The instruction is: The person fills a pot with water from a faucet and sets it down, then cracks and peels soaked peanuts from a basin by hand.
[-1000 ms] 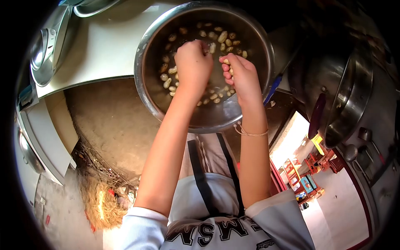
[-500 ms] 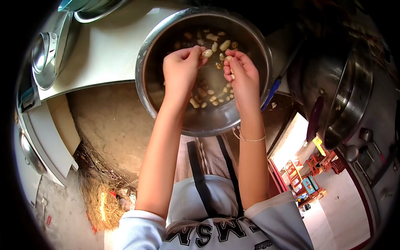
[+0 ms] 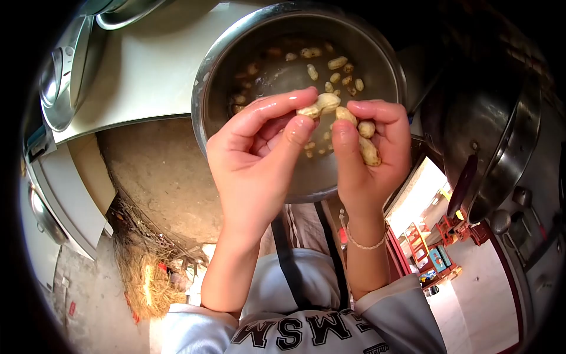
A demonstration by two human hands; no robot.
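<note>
Above a wide metal basin [image 3: 203,100], my two wet hands are raised close together. Between thumb and fingertips, my left hand [image 3: 250,153] pinches an unshelled peanut [image 3: 326,104]. My right hand [image 3: 377,147] is closed around several peanuts [image 3: 370,151], one held at the thumb tip and others against the fingers. The peanuts in the two hands nearly touch; whether they do, I cannot tell. Water fills the basin's lower part, where several more peanuts [image 3: 337,62] lie or float. My wrists and hands hide the near left part of the basin.
A pale counter [image 3: 159,71] runs behind and left of the basin, with metal bowls [image 3: 56,82] at its far left. On the right stands a large dark wok [image 3: 471,118], with a skimmer [image 3: 501,221] and other utensils near it. Straw and twigs [image 3: 150,289] lie on the floor at left.
Both hands have risen out of the basin toward me and come closer together. The peanuts in them show more plainly now, and my right hand has turned to show its palm side.
</note>
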